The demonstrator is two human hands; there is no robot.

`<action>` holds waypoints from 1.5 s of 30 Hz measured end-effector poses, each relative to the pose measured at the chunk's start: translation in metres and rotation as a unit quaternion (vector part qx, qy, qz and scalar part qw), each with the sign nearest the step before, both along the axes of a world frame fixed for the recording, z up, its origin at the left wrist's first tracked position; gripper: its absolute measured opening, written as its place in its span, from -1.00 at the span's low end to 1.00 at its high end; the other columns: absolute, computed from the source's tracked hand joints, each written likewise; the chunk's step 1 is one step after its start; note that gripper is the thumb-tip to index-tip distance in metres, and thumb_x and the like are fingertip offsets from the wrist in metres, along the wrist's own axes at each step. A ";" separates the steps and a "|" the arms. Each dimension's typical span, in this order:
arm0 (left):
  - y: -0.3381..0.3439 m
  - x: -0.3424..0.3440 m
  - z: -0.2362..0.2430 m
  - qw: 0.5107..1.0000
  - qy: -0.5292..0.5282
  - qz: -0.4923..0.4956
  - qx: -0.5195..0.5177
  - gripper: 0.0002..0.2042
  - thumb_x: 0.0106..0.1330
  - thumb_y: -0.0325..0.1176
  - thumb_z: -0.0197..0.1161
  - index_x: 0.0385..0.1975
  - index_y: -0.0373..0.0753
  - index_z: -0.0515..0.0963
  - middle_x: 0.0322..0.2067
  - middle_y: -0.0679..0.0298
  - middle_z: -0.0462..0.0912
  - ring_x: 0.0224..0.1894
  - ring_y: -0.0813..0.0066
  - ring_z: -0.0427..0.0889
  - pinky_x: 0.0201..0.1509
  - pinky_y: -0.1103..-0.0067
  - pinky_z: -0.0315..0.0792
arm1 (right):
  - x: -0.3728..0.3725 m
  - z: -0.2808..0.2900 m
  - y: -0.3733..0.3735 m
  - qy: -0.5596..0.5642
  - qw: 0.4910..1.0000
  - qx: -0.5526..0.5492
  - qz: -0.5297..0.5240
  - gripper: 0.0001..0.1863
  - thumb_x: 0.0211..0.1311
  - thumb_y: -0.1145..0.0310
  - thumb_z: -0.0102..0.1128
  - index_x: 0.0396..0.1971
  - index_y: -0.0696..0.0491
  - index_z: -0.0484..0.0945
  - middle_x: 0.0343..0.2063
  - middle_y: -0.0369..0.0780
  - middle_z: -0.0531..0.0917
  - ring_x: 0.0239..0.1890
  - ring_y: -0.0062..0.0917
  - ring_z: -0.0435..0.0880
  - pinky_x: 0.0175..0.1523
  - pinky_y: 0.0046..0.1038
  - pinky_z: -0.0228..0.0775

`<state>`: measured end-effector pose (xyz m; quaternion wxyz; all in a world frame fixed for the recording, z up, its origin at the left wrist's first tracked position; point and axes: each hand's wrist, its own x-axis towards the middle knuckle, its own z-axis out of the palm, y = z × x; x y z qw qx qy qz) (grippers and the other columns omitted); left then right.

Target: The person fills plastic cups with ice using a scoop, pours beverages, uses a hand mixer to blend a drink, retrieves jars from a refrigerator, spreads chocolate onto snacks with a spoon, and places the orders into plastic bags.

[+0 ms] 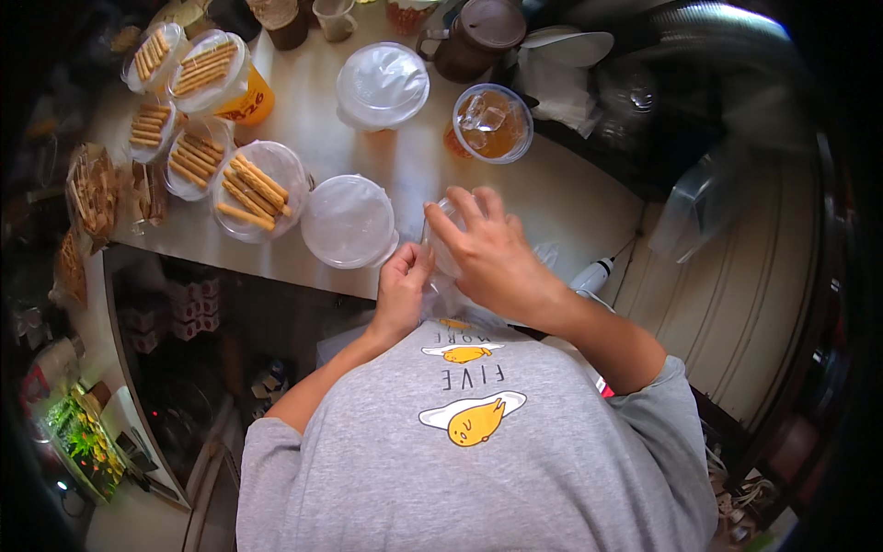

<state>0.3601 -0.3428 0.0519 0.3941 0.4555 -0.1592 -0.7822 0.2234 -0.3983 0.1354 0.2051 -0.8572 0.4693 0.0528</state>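
Observation:
In front of my chest, at the table's near edge, both hands meet at a round-edged piece of clear plastic (445,248); whether it is a lid or a cup, I cannot tell. My left hand (401,293) is closed, thumb and fingers pinching its left side. Over its top and right side curl the fingers of my right hand (497,247). Crinkled clear film shows below the fingers. Just left of my hands stands a tub with a frosted lid (348,222). Beyond them is an open cup of amber drink with ice (494,124).
Several lidded cups topped with breadsticks (252,193) crowd the table's left side. A film-covered cup (383,85) stands at the back middle, near a dark brown mug (474,41). Bagged snacks (94,189) hang at the left edge. A white-and-black handheld device (593,274) lies right of my hands.

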 end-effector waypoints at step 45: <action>-0.118 -0.036 0.034 0.968 -0.238 -0.077 0.002 -0.80 0.22 -0.25 0.11 -0.36 -0.27 0.45 -0.33 0.29 0.57 -0.50 0.66 0.36 -0.42 0.66 0.29 | -0.202 -0.037 -0.108 -0.323 0.693 -0.289 -0.576 -0.84 0.08 0.36 0.13 -0.40 0.13 0.47 -0.50 -0.13 0.59 -0.44 -0.34 0.59 -0.32 -0.40 0.39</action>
